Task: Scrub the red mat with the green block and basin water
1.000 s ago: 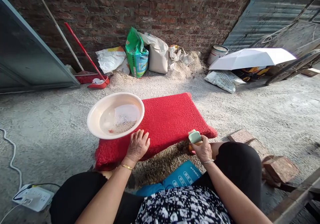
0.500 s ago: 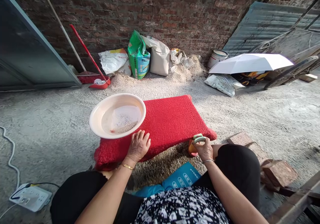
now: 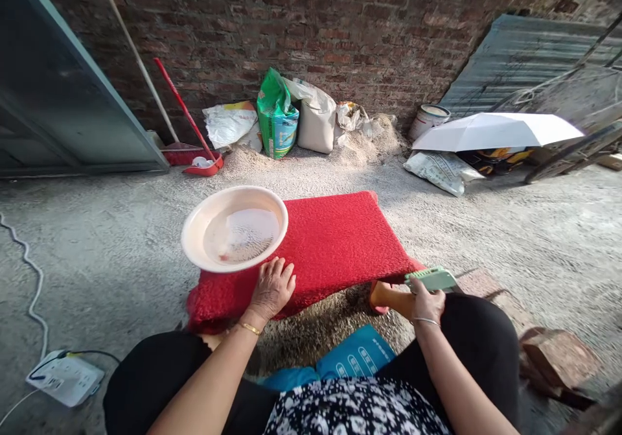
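A red fleecy cloth (image 3: pixel 335 234) covers a low bench in front of me. On its left end stands a pale plastic basin (image 3: pixel 194 244) with water in it. My left hand (image 3: pixel 273 286) rests on the cloth's near edge, just below the basin's rim, palm down with its fingers stretched out. By the cloth's near right corner, above my right knee, my right hand (image 3: pixel 428 304) grips a light green scrubbing brush (image 3: pixel 435 279). The brush is held clear of the cloth, with its bristles facing up and away from me.
A blue bag (image 3: pixel 357 354) lies between my legs. Bricks (image 3: pixel 558 357) sit on the right, and a power strip (image 3: pixel 65 378) on the left. Along the brick wall stand a red dustpan (image 3: pixel 207 168), a green sack (image 3: pixel 276 117) and a white umbrella (image 3: pixel 495 130).
My right hand has moved right, away from the cloth's edge, and the brush has turned to point right. My left hand stays on the cloth. The whole view has shifted slightly.
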A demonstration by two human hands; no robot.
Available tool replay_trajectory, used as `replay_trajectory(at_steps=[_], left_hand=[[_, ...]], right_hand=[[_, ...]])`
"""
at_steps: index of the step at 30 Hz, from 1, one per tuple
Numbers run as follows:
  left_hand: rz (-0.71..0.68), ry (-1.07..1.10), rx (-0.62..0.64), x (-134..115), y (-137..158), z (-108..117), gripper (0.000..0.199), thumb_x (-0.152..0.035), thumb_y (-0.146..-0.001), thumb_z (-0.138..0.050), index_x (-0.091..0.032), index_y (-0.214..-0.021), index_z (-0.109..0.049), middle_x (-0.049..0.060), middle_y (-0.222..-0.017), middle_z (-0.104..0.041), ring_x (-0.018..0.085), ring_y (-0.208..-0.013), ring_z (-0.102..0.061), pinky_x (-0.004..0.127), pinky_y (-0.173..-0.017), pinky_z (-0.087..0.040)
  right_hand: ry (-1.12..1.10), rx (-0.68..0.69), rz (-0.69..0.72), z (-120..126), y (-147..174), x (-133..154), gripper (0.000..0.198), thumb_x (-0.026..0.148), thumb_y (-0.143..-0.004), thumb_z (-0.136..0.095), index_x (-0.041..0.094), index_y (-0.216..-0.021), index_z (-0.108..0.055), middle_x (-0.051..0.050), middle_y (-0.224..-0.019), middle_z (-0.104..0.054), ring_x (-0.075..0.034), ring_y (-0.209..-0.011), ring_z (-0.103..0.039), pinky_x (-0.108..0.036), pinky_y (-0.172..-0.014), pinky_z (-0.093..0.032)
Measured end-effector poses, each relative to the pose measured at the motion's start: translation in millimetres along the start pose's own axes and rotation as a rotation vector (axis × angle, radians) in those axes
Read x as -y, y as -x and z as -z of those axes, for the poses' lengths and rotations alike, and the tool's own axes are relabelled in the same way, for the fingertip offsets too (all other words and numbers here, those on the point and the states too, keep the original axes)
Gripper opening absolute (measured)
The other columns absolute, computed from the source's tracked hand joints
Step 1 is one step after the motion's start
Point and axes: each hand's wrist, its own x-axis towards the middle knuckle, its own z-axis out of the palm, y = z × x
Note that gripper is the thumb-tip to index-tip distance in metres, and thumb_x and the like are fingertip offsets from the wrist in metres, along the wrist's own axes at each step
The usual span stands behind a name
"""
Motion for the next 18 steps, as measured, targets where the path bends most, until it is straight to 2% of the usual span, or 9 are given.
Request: replay_trajectory(at_steps=[3, 7, 10, 12, 15, 18], left_hand=[[0.015, 0.015, -0.003, -1.6, 1.3, -0.8, 0.031, -0.031, -0.089, -0.047, -0.020, -0.114, -0.062, 0.013, -0.121, -0.058, 0.029, -0.117, -0.048, 0.046, -0.098, -0.036], [0.029, 0.019, 0.003, -2.8, 2.7, -2.3, 0.032, -0.031, -0.090, -0.046, -0.020, -0.116, -0.061, 0.013, -0.122, -0.058, 0.029, -0.119, -0.047, 0.046, -0.100, -0.035], [0.031, 0.014, 0.019, -2.6, 3.9, -3.1, 0.032, -0.033, -0.090, -0.046, -0.020, -0.116, -0.061, 0.012, -0.122, -0.057, 0.029, -0.119, -0.047, 0.046, -0.100, -0.034], [0.033, 0.012, 0.022, -2.2, 4.6, -3.6, 0.032, -0.033, -0.090, -0.046, -0.021, -0.116, -0.060, 0.012, -0.122, -0.058, 0.029, -0.118, -0.047, 0.046, -0.099, -0.035], [0.044, 0.009, 0.021, -1.7, 5.5, -4.0, 0.032, -0.032, -0.089, -0.048, -0.021, -0.116, -0.060, 0.012, -0.121, -0.058, 0.028, -0.117, -0.048, 0.045, -0.097, -0.036], [0.048, 0.010, 0.020, -1.8, 6.0, -3.8, 0.031, -0.032, -0.088, -0.050, -0.022, -0.116, -0.060, 0.012, -0.121, -0.058, 0.027, -0.117, -0.049, 0.045, -0.096, -0.037]], right_hand=[[-0.012, 0.031, 0.084, -5.2, 15.7, 20.4, 0.051, 0.049, -0.057, -0.071, 0.017, -0.094, -0.055, -0.004, -0.083, -0.062, -0.021, -0.074, -0.059, -0.034, -0.069, -0.047], [0.033, 0.364, 0.285, -39.4, 48.4, 61.5, 0.067, 0.053, -0.059, -0.070, 0.017, -0.113, -0.052, -0.004, -0.091, -0.064, -0.021, -0.080, -0.059, -0.033, -0.071, -0.047], [0.129, 0.608, 0.363, -85.0, 72.4, 100.6, 0.080, 0.055, -0.064, -0.065, 0.021, -0.132, -0.041, -0.006, -0.101, -0.064, -0.023, -0.086, -0.061, -0.033, -0.073, -0.047], [0.242, 0.706, 0.396, -121.2, 83.9, 127.6, 0.087, 0.056, -0.067, -0.062, 0.023, -0.140, -0.030, -0.007, -0.104, -0.064, -0.026, -0.089, -0.062, -0.036, -0.075, -0.046], [0.426, 0.764, 0.421, -176.1, 95.1, 163.2, 0.088, 0.058, -0.070, -0.059, 0.026, -0.144, -0.023, -0.008, -0.106, -0.065, -0.029, -0.094, -0.063, -0.039, -0.079, -0.045], [0.524, 0.807, 0.451, -221.4, 103.1, 185.9, 0.080, 0.059, -0.074, -0.055, 0.028, -0.142, -0.027, -0.009, -0.114, -0.062, -0.028, -0.101, -0.061, -0.039, -0.083, -0.045]])
